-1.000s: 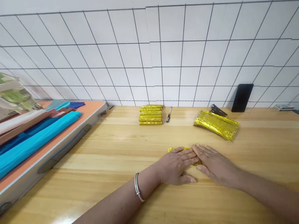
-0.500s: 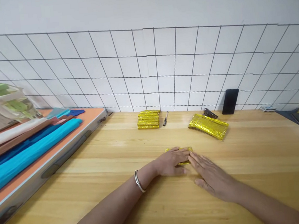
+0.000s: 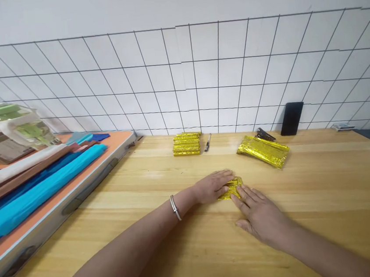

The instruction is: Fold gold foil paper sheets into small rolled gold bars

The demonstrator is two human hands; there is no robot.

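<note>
A small piece of shiny gold foil (image 3: 232, 189) lies flat on the wooden table. My left hand (image 3: 214, 185) rests across its left and far side, fingers stretched out and a bangle on the wrist. On the near right edge of the foil, the fingertips of my right hand (image 3: 261, 214) press down, fingers extended and thumb apart. Parts of the foil are hidden under both hands. Farther back are a stack of folded gold foil strips (image 3: 186, 145) and a flat gold foil packet (image 3: 264, 151).
A pen (image 3: 208, 142) lies by the folded strips. Behind the packet is a black clip (image 3: 265, 134), and a black phone (image 3: 292, 119) leans on the tiled wall. At left, an orange-topped board (image 3: 119, 141) bears coloured paper rolls (image 3: 51, 187) and a green-lidded bottle (image 3: 21, 125).
My left hand has shifted toward the far edge of the foil, and more of the foil now shows between the hands. The camera view has tilted slightly.
</note>
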